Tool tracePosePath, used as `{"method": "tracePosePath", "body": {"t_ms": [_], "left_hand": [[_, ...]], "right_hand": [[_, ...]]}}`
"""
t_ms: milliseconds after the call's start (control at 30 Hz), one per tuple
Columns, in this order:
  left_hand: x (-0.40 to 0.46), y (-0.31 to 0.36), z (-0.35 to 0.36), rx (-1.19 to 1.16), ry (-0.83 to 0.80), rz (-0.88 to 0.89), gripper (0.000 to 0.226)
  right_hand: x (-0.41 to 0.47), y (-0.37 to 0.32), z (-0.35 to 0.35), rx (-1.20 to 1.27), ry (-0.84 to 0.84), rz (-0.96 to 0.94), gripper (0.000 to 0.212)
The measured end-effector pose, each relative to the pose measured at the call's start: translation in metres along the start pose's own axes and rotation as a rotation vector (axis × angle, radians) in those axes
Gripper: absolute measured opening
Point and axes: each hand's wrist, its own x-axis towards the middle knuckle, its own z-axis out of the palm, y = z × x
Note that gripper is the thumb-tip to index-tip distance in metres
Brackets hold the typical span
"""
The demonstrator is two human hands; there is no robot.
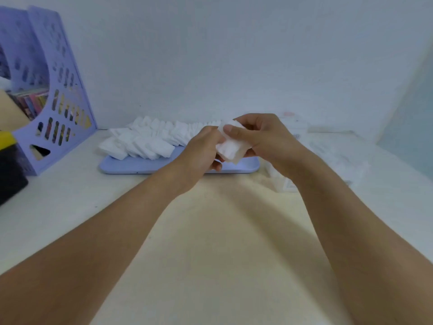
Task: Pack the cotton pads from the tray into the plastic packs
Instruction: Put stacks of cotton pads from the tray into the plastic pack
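1. A small stack of cotton pads [230, 146] is being held up between both hands, hanging just above the near right part of the tray [131, 165].
2. More loose cotton pads [143, 141] are lying heaped across the tray's far and left parts, some overhanging its left rim; a bare strip of tray is showing along the near edge.
3. Clear plastic packs [337, 160] are lying on the table [58, 202] right of the tray, blurred and hard to count.
4. The table's near middle is lying open between the forearms; a purple file rack [63, 95] is standing at the far left against the wall [234, 55].
5. The left hand [201, 156] is curling its fingers round the stack from the left side.
6. The right hand [262, 137] is gripping the stack from above, thumb pressing on the top pad.
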Motion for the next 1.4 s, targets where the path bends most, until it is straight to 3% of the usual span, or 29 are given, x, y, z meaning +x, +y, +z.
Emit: {"method": "tracePosePath", "body": {"t_ms": [100,200,267,367,467,667,867,933,1000,1167,1300,1400], "left_hand": [[0.004,0.01,0.031,-0.269,0.145,-0.09,0.016],[0.004,0.023,0.074,-0.684,0.111,-0.26,0.022],[0.004,0.028,0.095,-0.763,0.108,-0.264,0.019],[0.002,0.032,0.123,-0.649,0.124,-0.177,0.023],[-0.001,0.032,0.143,-0.569,0.124,-0.152,0.025],[0.007,0.003,0.144,-0.463,0.058,-0.142,0.02],[0.002,-0.007,0.119,0.204,0.195,0.473,0.007],[0.003,-0.009,0.102,0.375,0.136,0.56,0.013],[0.004,-0.012,0.087,0.495,0.029,0.493,0.015],[0.007,-0.032,0.07,0.686,-0.227,0.373,0.023],[0.007,-0.04,0.075,0.747,-0.224,0.412,0.03],[0.007,-0.039,0.08,0.716,-0.257,0.449,0.03]], "right_hand": [[-0.009,-0.008,-0.024,-0.003,-0.012,0.035,0.03],[-0.015,-0.012,-0.037,-0.023,0.06,0.07,0.032],[-0.019,-0.017,-0.042,-0.051,0.096,0.094,0.028],[-0.023,-0.025,-0.052,-0.007,0.138,0.166,0.031],[-0.027,-0.026,-0.069,-0.049,0.062,0.253,0.043],[-0.027,-0.029,-0.109,-0.167,-0.08,0.438,0.031],[-0.015,-0.021,-0.114,-0.181,0.144,0.495,0.028],[-0.016,-0.016,-0.109,-0.157,0.125,0.558,0.028],[-0.016,-0.011,-0.101,-0.14,0.105,0.6,0.029],[-0.008,-0.005,-0.089,-0.444,0.04,0.613,0.03],[-0.006,-0.002,-0.081,-0.875,-0.051,0.511,0.04],[-0.005,0.008,-0.075,-1.156,-0.082,0.383,0.025]]}}
